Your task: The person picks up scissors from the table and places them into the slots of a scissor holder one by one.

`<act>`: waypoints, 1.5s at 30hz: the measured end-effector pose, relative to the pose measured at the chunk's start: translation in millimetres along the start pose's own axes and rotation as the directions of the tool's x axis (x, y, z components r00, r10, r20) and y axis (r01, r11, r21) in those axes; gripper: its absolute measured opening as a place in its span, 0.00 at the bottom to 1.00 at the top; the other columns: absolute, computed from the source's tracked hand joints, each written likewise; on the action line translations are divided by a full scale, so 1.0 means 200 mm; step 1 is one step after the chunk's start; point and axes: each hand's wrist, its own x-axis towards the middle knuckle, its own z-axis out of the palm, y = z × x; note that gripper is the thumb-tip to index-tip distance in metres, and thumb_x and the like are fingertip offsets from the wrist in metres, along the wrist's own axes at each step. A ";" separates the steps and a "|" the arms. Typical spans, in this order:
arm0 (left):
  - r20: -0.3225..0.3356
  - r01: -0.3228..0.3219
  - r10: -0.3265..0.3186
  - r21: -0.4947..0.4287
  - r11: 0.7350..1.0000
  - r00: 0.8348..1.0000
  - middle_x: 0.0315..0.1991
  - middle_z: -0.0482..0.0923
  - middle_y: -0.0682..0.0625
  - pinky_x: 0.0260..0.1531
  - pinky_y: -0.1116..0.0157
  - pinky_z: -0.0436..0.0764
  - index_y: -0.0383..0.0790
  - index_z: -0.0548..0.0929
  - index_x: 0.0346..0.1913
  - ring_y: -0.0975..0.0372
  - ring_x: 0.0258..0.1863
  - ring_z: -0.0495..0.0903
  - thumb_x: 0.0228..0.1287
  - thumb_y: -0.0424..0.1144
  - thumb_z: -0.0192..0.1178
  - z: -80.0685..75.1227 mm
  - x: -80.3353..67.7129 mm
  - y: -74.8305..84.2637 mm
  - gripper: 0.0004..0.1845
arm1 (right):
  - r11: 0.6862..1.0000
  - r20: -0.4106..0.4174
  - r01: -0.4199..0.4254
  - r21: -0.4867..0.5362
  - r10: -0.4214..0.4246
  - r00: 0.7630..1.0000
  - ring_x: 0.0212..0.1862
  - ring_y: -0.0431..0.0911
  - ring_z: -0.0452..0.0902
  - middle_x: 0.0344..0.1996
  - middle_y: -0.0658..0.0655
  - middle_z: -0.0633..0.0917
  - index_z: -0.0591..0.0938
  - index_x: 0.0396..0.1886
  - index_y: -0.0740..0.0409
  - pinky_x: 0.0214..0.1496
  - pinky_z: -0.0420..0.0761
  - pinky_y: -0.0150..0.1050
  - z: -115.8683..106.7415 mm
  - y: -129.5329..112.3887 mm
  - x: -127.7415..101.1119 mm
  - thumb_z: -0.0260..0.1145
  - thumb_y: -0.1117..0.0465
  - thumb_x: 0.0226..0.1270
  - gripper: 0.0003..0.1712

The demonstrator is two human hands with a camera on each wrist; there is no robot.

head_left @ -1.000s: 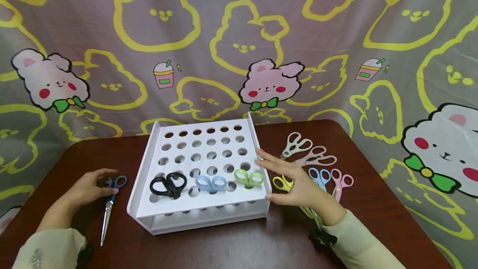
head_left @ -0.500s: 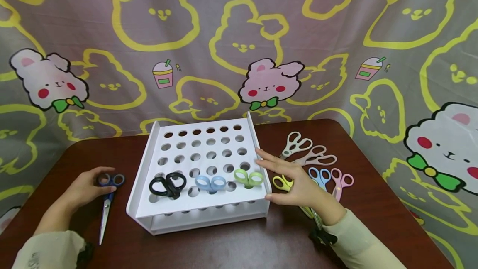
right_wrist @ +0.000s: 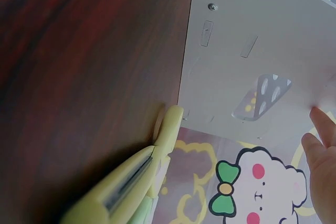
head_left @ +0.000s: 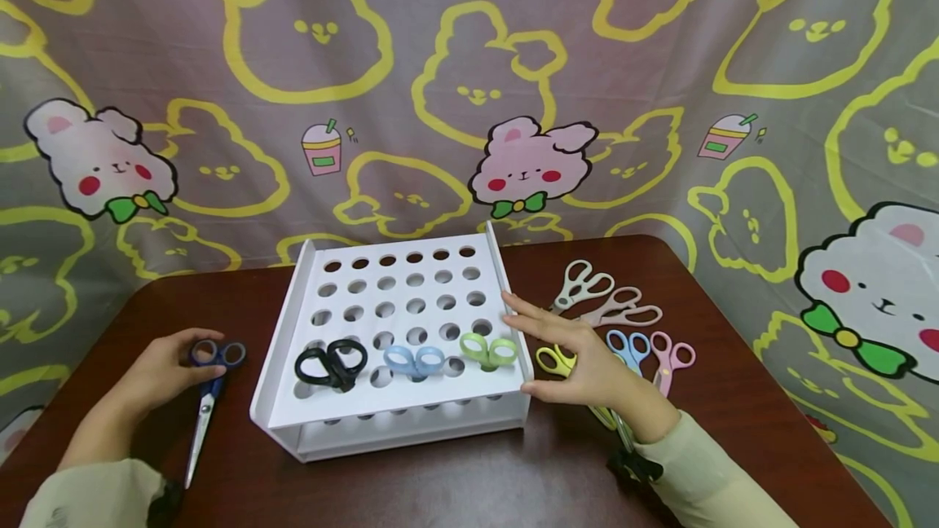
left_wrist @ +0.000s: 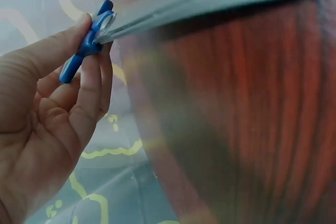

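Note:
My left hand pinches the handles of a pair of blue scissors left of the rack. The scissors' silver blades point toward the table's near edge in the head view. In the left wrist view the thumb and fingertips grip the blue scissors near the pivot. My right hand touches the right side of the white perforated rack with its fingers extended and its thumb by the front corner. Black scissors, light blue scissors and green scissors stand in the rack's front holes, handles up.
Several scissors lie right of the rack: grey-green scissors, beige-pink scissors, light blue scissors, pink scissors and yellow scissors partly behind my right hand. A patterned curtain surrounds the back of the table.
The blue scissors have shifted slightly left and turned a little, their tip swinging leftward with my left hand. My right hand and the rack have stayed in place.

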 end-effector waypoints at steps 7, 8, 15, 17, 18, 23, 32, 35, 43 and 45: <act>-0.012 -0.025 0.025 -0.019 0.999 1.000 0.37 0.83 0.37 0.28 0.70 0.78 0.23 0.73 0.58 0.62 0.32 0.79 0.59 0.33 0.70 -0.01 -0.02 0.02 0.27 | 1.000 0.008 -0.013 0.003 0.013 1.000 0.73 0.48 0.66 0.73 0.63 0.69 0.74 0.69 0.59 0.69 0.70 0.31 0.00 0.00 0.00 0.77 0.51 0.57 0.41; -0.018 -0.033 0.032 -0.017 0.999 0.999 0.37 0.84 0.37 0.28 0.70 0.78 0.24 0.74 0.58 0.63 0.32 0.79 0.59 0.33 0.70 -0.01 -0.02 0.02 0.27 | 1.000 0.010 -0.017 0.005 0.016 1.000 0.73 0.47 0.66 0.73 0.62 0.68 0.74 0.69 0.59 0.69 0.70 0.31 0.00 0.00 0.00 0.77 0.51 0.57 0.41; -0.089 -0.094 0.096 0.025 0.995 0.991 0.35 0.85 0.38 0.26 0.71 0.75 0.25 0.76 0.56 0.71 0.28 0.77 0.56 0.32 0.71 -0.02 -0.04 0.05 0.26 | 1.000 0.004 -0.001 -0.004 0.001 1.000 0.73 0.48 0.67 0.72 0.63 0.69 0.74 0.68 0.60 0.70 0.69 0.31 0.00 0.00 0.00 0.76 0.51 0.58 0.41; -0.112 -0.114 0.117 0.032 0.993 0.987 0.34 0.85 0.39 0.26 0.71 0.74 0.25 0.76 0.56 0.74 0.27 0.76 0.55 0.31 0.72 -0.02 -0.05 0.06 0.26 | 1.000 0.002 -0.002 0.002 0.002 1.000 0.73 0.49 0.67 0.73 0.63 0.69 0.74 0.68 0.60 0.69 0.70 0.30 0.00 0.00 0.00 0.77 0.51 0.58 0.41; -0.120 -0.122 0.125 0.032 0.992 0.985 0.34 0.85 0.39 0.26 0.71 0.73 0.26 0.76 0.56 0.75 0.27 0.75 0.55 0.30 0.72 -0.03 -0.06 0.06 0.26 | 1.000 0.002 -0.002 0.006 0.002 1.000 0.72 0.50 0.68 0.73 0.63 0.69 0.74 0.68 0.60 0.69 0.70 0.30 0.00 0.00 0.00 0.77 0.51 0.57 0.41; -0.147 -0.145 0.148 0.027 0.989 0.978 0.34 0.86 0.38 0.25 0.72 0.74 0.26 0.76 0.56 0.78 0.27 0.75 0.55 0.29 0.72 -0.04 -0.08 0.09 0.26 | 1.000 -0.001 0.000 0.016 0.000 1.000 0.72 0.52 0.68 0.72 0.64 0.69 0.74 0.68 0.61 0.68 0.71 0.30 0.00 -0.01 0.00 0.77 0.51 0.57 0.41; -0.216 -0.152 0.160 0.055 0.987 0.963 0.33 0.85 0.42 0.23 0.71 0.71 0.31 0.77 0.57 0.78 0.25 0.73 0.56 0.31 0.72 -0.07 -0.13 0.17 0.26 | 1.000 0.000 0.012 0.025 -0.012 1.000 0.74 0.48 0.65 0.72 0.66 0.69 0.75 0.66 0.63 0.71 0.68 0.30 -0.02 -0.02 0.01 0.78 0.54 0.56 0.40; -0.249 -0.164 0.174 0.058 0.985 0.953 0.32 0.83 0.44 0.22 0.71 0.70 0.33 0.77 0.57 0.78 0.26 0.72 0.57 0.31 0.72 -0.09 -0.16 0.21 0.25 | 1.000 0.003 0.014 0.024 -0.014 1.000 0.74 0.48 0.65 0.71 0.66 0.69 0.76 0.66 0.64 0.71 0.68 0.30 -0.02 -0.02 0.01 0.79 0.55 0.55 0.40; -0.324 -0.210 0.217 0.057 0.976 0.921 0.31 0.76 0.60 0.22 0.72 0.69 0.37 0.78 0.56 0.79 0.27 0.72 0.56 0.32 0.72 -0.13 -0.22 0.27 0.24 | 0.999 -0.001 0.022 0.031 -0.022 1.000 0.73 0.48 0.66 0.71 0.66 0.70 0.76 0.66 0.64 0.70 0.69 0.30 -0.02 -0.02 0.02 0.79 0.54 0.55 0.40; -0.346 -0.220 0.224 0.051 0.974 0.911 0.31 0.74 0.65 0.22 0.73 0.68 0.37 0.78 0.57 0.80 0.27 0.72 0.56 0.31 0.72 -0.13 -0.24 0.29 0.24 | 0.999 0.000 0.020 0.030 -0.020 1.000 0.73 0.48 0.66 0.71 0.66 0.70 0.76 0.66 0.64 0.70 0.69 0.30 -0.02 -0.02 0.02 0.79 0.55 0.55 0.40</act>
